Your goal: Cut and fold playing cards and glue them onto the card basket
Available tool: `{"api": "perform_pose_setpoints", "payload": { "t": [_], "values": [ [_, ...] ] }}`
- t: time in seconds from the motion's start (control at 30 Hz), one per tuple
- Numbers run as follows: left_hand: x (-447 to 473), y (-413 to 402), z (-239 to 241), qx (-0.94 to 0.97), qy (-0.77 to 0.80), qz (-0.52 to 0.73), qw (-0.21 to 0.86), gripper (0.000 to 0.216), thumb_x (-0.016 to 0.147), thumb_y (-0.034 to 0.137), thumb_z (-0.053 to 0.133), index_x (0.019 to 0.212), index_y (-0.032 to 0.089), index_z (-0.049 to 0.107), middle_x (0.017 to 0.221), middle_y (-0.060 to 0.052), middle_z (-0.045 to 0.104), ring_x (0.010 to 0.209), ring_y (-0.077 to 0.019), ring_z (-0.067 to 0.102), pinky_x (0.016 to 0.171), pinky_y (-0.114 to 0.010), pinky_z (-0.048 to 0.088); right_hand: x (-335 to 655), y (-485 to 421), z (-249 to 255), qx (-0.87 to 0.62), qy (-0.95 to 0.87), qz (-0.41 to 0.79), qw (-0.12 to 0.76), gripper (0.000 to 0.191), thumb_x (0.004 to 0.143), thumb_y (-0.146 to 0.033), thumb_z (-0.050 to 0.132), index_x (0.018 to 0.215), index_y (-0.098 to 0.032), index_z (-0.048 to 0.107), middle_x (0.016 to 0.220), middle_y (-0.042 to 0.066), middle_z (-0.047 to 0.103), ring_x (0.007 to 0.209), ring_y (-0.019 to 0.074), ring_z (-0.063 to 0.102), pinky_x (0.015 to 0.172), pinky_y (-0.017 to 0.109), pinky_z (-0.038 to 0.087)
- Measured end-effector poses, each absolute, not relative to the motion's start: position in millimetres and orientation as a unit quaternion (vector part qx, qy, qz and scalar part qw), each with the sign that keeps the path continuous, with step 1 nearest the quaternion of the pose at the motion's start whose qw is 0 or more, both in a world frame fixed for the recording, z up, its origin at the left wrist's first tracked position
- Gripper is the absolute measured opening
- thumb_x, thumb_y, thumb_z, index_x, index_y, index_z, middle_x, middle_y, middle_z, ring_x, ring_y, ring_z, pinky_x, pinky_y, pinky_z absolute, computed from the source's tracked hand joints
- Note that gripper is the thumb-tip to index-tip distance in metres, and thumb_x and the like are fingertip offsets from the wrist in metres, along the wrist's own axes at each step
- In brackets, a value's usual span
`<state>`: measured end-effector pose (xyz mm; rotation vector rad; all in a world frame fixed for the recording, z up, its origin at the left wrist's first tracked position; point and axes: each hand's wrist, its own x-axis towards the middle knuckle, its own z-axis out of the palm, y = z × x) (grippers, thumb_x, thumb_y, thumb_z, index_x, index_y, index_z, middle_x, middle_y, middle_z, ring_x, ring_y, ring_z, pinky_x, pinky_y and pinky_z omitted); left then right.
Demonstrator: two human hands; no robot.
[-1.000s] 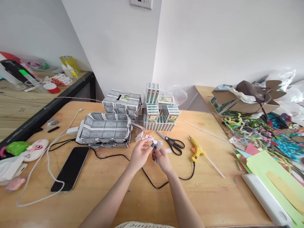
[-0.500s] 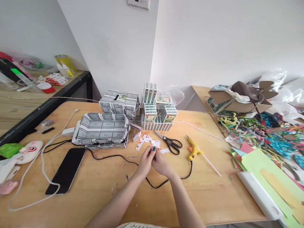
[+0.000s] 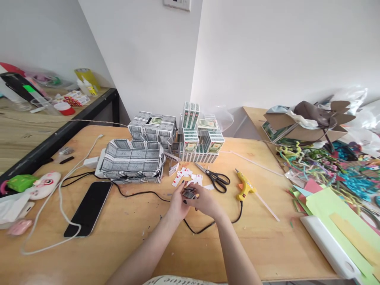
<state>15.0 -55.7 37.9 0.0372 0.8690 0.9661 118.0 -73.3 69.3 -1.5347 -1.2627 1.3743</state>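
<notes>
Between my two hands is a small stack of playing cards [image 3: 189, 193], patterned backs up. My left hand [image 3: 177, 204] grips its left side, and my right hand [image 3: 207, 202] has its fingers closed on the right side. Just beyond my fingers, several small playing cards with red marks [image 3: 177, 179] lie loose on the table. Black-handled scissors [image 3: 219, 181] rest to the right of them, blades pointing away to the left. A tray-like shape built of folded cards [image 3: 133, 160] stands to the left, with a second folded-card block [image 3: 152, 126] behind it.
Stacked card boxes [image 3: 199, 146] stand at the back middle. A yellow glue gun [image 3: 245, 188] lies right, its black cord [image 3: 204, 230] looping below my hands. Left are a phone [image 3: 88, 209] and white cable [image 3: 61, 202]. Coloured paper [image 3: 329, 209] and a cardboard box [image 3: 299, 132] are on the right.
My hands have parted slightly and turned, so the patterned cards between them now show. The whole view has shifted a little, with things appearing farther right.
</notes>
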Motion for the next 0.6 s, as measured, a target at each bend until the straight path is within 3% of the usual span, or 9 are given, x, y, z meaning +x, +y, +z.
{"api": "perform_pose_setpoints", "payload": {
  "t": [0.2,0.4,0.6],
  "values": [
    [17,-51,47,-0.057,0.378,0.467,0.798,0.013,0.077,0.025,0.055,0.088,0.017,0.054,0.084,-0.005,0.066,0.074,-0.0176,0.065,0.063,-0.030,0.052,108,-82,84,-0.645,-0.593,0.390,0.283,0.031,0.064,-0.018,0.064,0.094,-0.024,0.066,0.087,0.007,0.058,0.077,0.0210,0.055,0.066,0.031,0.040],
    [20,-51,50,-0.047,0.361,0.461,0.809,0.014,0.080,0.016,0.049,0.094,0.018,0.052,0.085,-0.005,0.065,0.077,-0.0151,0.065,0.068,-0.028,0.052,103,-88,78,-0.676,-0.615,0.327,0.240,0.037,0.076,-0.021,0.051,0.112,-0.022,0.057,0.104,0.012,0.046,0.085,0.0227,0.054,0.070,0.033,0.041],
    [16,-48,40,-0.029,0.365,0.460,0.809,0.012,0.081,0.014,0.047,0.092,0.018,0.052,0.072,-0.001,0.061,0.057,-0.0095,0.061,0.049,-0.020,0.047,122,-83,89,-0.657,-0.566,0.358,0.346,0.033,0.080,-0.037,0.049,0.108,-0.023,0.059,0.091,0.007,0.053,0.081,0.0201,0.055,0.073,0.032,0.042]
  ]
}}
